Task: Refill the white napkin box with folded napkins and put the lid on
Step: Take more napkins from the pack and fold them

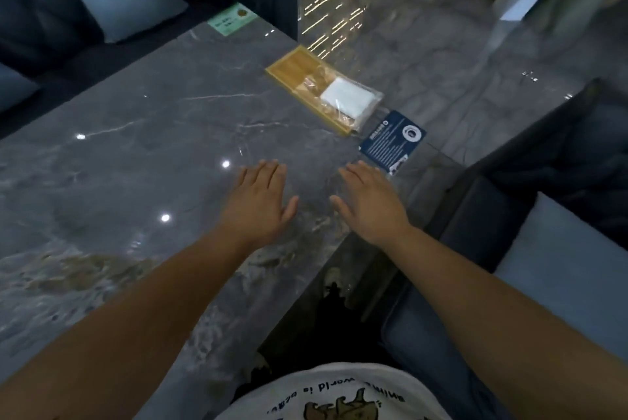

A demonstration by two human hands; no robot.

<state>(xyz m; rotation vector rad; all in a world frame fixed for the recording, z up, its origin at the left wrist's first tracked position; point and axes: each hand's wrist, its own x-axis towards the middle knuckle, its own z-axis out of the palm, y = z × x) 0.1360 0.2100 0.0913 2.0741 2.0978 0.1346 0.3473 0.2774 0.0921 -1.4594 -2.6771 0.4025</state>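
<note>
Both hands, left hand (260, 199) & right hand (370, 202), lie flat w/ fingers spread, grip on nothing, near worktop (136, 120) edge, prob. a ready pose; napkin pack (343, 97) on wooden lid (292, 71) sits beyond them; white box not visible.

I counted two hands of mine, my left hand (260, 202) and my right hand (370, 204). One wooden box (299, 71) sat at one o'clock, bearing one plastic packet of white napkins (346, 98). There were two cards: one blue card (390, 141), one green card (232, 18) at twelve o'clock.
</note>
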